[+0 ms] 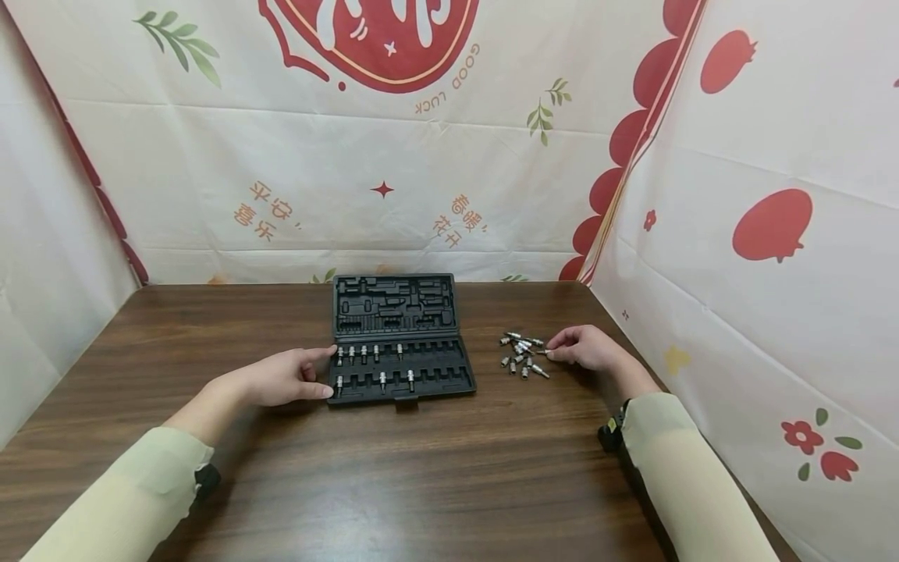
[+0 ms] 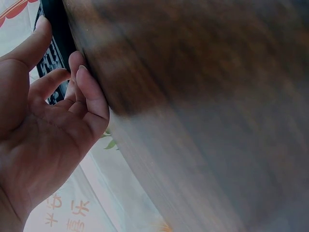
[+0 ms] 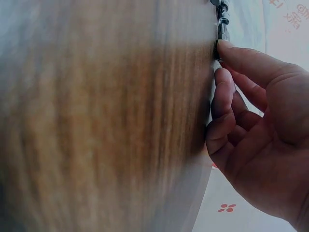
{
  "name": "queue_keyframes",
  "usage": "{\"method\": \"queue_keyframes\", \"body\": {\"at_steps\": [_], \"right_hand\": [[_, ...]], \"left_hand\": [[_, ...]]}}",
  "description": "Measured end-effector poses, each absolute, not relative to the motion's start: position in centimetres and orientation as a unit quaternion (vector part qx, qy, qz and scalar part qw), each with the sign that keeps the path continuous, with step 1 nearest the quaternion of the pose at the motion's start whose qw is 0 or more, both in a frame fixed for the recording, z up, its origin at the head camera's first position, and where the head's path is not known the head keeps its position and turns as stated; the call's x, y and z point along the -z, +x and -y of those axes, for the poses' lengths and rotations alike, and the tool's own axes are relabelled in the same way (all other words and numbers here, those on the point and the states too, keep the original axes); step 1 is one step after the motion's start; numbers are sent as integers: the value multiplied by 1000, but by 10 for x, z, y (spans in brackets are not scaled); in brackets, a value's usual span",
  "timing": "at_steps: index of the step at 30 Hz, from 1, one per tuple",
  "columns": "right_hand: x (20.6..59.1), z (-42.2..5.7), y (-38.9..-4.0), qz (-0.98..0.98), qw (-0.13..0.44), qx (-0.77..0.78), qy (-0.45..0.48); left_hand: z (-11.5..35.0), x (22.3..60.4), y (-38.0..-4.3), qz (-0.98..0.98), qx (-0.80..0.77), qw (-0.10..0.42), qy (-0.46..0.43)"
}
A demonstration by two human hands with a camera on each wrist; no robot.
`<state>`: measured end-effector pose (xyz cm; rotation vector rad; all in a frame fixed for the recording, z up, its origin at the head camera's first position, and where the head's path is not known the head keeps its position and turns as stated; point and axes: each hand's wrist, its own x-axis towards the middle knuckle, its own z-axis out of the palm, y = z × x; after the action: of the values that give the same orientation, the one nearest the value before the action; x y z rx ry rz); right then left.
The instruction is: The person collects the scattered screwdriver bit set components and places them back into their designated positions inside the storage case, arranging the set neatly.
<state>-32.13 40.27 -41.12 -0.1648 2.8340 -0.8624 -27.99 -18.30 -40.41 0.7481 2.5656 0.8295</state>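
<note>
A black plastic socket case lies unfolded on the table, its lower half holding several silver bit sockets in two rows of slots. At its left edge my left hand rests with thumb and index finger spread apart, fingertips touching the rim. In the left wrist view the other fingers of that hand bend loosely beside the case. To the right lies a loose pile of bit sockets. My right hand pinches one bit socket between thumb and finger at the pile's right side.
The brown wooden table ends at a printed white cloth behind. Another cloth wall rises close to the right arm. The case's open lid, with moulded recesses, lies toward the back.
</note>
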Motion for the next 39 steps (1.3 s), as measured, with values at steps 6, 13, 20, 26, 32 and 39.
{"method": "queue_keyframes", "body": {"at_steps": [6, 13, 20, 26, 32, 39], "right_hand": [[411, -403, -321, -952, 91, 288, -51], [410, -405, -318, -950, 88, 293, -62], [402, -400, -313, -931, 101, 347, -52], [397, -393, -312, -916, 107, 382, -56], [395, -386, -314, -905, 95, 411, -57], [392, -374, -317, -892, 86, 441, -54]], "left_hand": [[182, 403, -279, -903, -294, 173, 261], [183, 404, -278, -902, -298, 175, 258], [182, 403, -279, -903, -296, 175, 259], [182, 403, -279, -903, -294, 175, 258], [182, 403, -279, -902, -298, 176, 258], [182, 404, -280, -901, -299, 175, 261]]}}
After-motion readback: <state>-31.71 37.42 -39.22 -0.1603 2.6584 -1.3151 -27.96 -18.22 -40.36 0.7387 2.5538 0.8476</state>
